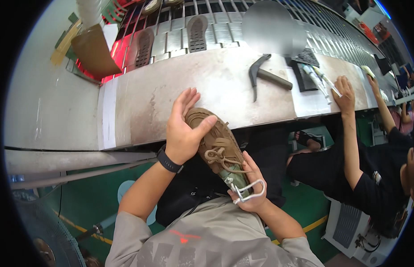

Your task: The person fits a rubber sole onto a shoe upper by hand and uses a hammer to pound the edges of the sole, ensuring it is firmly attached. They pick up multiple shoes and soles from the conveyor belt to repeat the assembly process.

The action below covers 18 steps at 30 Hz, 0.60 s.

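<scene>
A brown lace-up shoe [218, 144] is tilted in front of me, toe up and away, heel toward my body. Its laces are tied in a bow. A green block, seemingly a shoe last [236, 179], fills the ankle opening, and a bent metal loop [256, 191] sticks out there. My right hand [255, 189] cradles the heel end, fingers closed round it. My left hand [184, 129] lies along the toe's left side; its thumb rests across the toe top, while the other fingers stretch out beyond the shoe. A dark watch circles my left wrist.
A pale workbench [171, 89] runs ahead, with a hammer [271, 78] on it. Tubes or brushes [317, 82] lie on a black pad, near a co-worker's hand [345, 95] at right. Behind, a metal slat conveyor [224, 33] carries soles [197, 35]. A fan [42, 231] stands lower left.
</scene>
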Each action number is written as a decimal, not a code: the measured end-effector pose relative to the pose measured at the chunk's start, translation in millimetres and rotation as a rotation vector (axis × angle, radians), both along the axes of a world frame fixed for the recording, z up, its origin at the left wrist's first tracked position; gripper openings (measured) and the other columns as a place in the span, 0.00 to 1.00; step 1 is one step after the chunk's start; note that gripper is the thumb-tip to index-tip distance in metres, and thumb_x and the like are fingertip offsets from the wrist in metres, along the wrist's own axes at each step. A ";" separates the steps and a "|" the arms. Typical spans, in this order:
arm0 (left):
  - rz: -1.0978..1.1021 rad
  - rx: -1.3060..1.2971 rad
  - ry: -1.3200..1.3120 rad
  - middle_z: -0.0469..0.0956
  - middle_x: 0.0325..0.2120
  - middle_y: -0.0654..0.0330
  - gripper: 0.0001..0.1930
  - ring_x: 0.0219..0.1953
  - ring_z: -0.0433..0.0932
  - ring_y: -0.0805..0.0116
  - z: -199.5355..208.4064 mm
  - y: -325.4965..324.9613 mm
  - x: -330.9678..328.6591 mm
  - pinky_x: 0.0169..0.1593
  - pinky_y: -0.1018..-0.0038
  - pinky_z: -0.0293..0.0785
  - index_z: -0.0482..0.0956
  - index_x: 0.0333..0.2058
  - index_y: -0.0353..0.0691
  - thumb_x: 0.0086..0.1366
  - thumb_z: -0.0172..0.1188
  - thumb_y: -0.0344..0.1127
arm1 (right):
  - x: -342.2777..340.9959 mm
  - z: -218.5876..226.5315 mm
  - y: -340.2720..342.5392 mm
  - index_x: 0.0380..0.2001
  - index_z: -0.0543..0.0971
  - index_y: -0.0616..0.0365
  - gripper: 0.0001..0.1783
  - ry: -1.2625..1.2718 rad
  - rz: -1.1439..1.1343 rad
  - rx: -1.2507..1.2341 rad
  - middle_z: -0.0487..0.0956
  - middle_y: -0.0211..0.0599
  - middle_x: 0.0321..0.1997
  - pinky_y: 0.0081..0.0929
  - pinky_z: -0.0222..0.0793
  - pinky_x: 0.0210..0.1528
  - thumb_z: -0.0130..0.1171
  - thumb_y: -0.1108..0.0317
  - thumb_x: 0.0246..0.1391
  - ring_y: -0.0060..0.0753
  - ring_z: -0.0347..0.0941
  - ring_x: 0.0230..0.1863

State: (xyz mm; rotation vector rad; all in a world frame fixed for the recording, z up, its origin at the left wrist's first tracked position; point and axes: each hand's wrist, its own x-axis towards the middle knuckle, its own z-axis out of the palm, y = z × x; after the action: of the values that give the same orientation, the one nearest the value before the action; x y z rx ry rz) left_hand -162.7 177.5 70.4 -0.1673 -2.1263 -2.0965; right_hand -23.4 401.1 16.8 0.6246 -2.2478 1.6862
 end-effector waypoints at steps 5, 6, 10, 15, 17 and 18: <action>-0.113 0.124 0.034 0.62 0.71 0.42 0.50 0.75 0.62 0.49 9.8 -3.8 -15.7 0.75 0.55 0.60 0.53 0.73 0.31 0.59 0.78 0.34 | -23.2 -42.7 -5.3 0.77 0.55 0.65 0.56 0.180 -0.018 0.178 0.56 0.78 0.75 0.54 0.66 0.71 0.75 0.68 0.49 0.75 0.63 0.73; -0.170 0.194 -0.074 0.64 0.70 0.41 0.52 0.74 0.64 0.49 7.8 3.6 -12.5 0.74 0.56 0.63 0.52 0.73 0.32 0.59 0.78 0.35 | -29.1 -54.2 -8.1 0.77 0.55 0.66 0.56 0.127 -0.019 0.182 0.56 0.78 0.75 0.53 0.66 0.70 0.75 0.68 0.49 0.75 0.63 0.72; -0.389 0.243 -0.217 0.73 0.64 0.38 0.52 0.65 0.77 0.50 6.1 3.5 9.3 0.67 0.58 0.74 0.51 0.74 0.32 0.61 0.78 0.35 | -35.8 -82.8 -15.6 0.76 0.54 0.67 0.57 0.009 -0.050 0.135 0.58 0.76 0.73 0.53 0.68 0.68 0.76 0.67 0.48 0.73 0.65 0.70; -0.472 0.080 -0.136 0.80 0.57 0.37 0.42 0.60 0.81 0.51 -1.1 -6.4 3.8 0.65 0.60 0.78 0.62 0.68 0.27 0.61 0.77 0.33 | -38.6 -95.8 -15.4 0.76 0.54 0.68 0.58 -0.067 -0.054 0.100 0.61 0.74 0.70 0.53 0.70 0.66 0.77 0.66 0.47 0.72 0.67 0.67; -0.503 0.034 -0.140 0.80 0.57 0.37 0.39 0.60 0.82 0.52 0.9 -7.9 1.4 0.64 0.60 0.78 0.67 0.65 0.26 0.60 0.77 0.32 | -37.8 -98.0 -15.8 0.76 0.54 0.68 0.59 -0.085 -0.057 0.091 0.62 0.73 0.69 0.52 0.70 0.65 0.78 0.65 0.47 0.71 0.68 0.66; -0.506 0.034 -0.139 0.80 0.56 0.37 0.36 0.59 0.82 0.52 1.4 -7.8 0.3 0.63 0.60 0.79 0.70 0.63 0.26 0.61 0.77 0.32 | -38.9 -99.0 -16.0 0.75 0.54 0.69 0.59 -0.095 -0.059 0.089 0.63 0.73 0.69 0.52 0.71 0.64 0.78 0.65 0.47 0.70 0.68 0.65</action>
State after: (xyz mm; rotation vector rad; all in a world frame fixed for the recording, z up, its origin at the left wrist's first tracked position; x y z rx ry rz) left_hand -162.5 169.7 71.7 -0.6336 -2.3124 -2.4703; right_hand -62.3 385.1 -82.2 0.5018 -2.3942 1.6278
